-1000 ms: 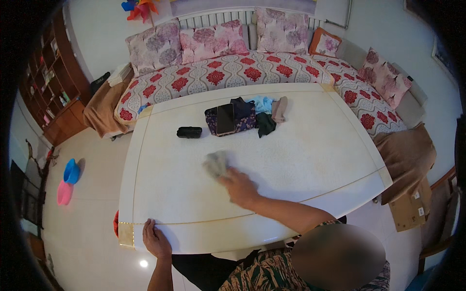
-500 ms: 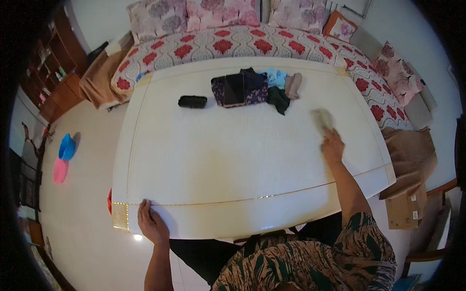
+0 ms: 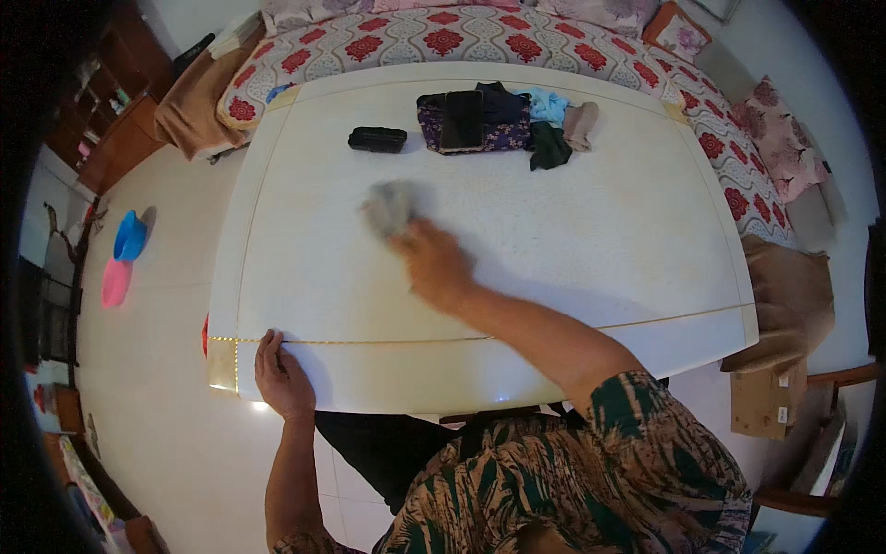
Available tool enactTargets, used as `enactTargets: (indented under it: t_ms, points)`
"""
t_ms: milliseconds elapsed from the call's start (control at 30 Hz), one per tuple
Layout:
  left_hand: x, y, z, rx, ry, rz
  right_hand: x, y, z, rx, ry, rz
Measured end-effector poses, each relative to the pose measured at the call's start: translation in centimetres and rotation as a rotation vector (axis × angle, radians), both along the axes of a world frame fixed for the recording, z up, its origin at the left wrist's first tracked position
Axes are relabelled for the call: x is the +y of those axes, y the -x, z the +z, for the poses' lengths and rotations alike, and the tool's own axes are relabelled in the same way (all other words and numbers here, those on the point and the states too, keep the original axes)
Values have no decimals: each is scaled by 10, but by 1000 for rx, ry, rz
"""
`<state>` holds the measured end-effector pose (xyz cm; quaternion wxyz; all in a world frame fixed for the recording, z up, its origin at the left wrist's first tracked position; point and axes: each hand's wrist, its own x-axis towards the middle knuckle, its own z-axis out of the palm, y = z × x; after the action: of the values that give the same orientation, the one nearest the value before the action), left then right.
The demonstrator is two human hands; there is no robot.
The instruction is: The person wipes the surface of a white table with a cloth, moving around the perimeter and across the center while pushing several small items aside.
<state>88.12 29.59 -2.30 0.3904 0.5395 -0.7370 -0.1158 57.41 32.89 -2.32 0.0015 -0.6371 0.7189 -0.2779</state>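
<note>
My right hand (image 3: 436, 263) reaches over the middle left of the white table (image 3: 563, 240) and grips a greyish cloth (image 3: 388, 205), both blurred by motion. The cloth lies against the tabletop just ahead of my fingers. At the near left corner, my left hand (image 3: 284, 374) rests on the table's edge with nothing in it, its fingers stretched out. Farther back stands a small black case (image 3: 377, 139). Beside it a black phone (image 3: 461, 120) lies on a dark floral cloth bundle (image 3: 508, 137). Light blue (image 3: 547, 104), dark green (image 3: 549, 145) and taupe cloths (image 3: 580, 126) are heaped at its right.
A sofa with a red-patterned cover (image 3: 443, 42) runs along the far side and bends round to the right. Blue (image 3: 130, 235) and pink basins (image 3: 116, 282) are on the floor at left. A cardboard box (image 3: 761, 403) stands at the near right.
My right hand has swept the cloth leftward across the table, from its right side to the middle left. My left hand stays on the near left edge. The view has tilted down slightly.
</note>
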Motion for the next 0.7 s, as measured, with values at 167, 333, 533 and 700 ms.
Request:
enactTargets:
  t_ms: [167,333,533,700]
  points:
    - [-2,-5,1,-85,67,-6,46,-82,11,-26,-81,450]
    - [2,2,4,-143,54,-15,95,12,-1,63,-47,44]
    - [-2,-2,-3,-117,44,6,258,172,-5,127,-85,-584]
    - [-3,1,-4,-162,63,42,335,139,0,160,-69,-803]
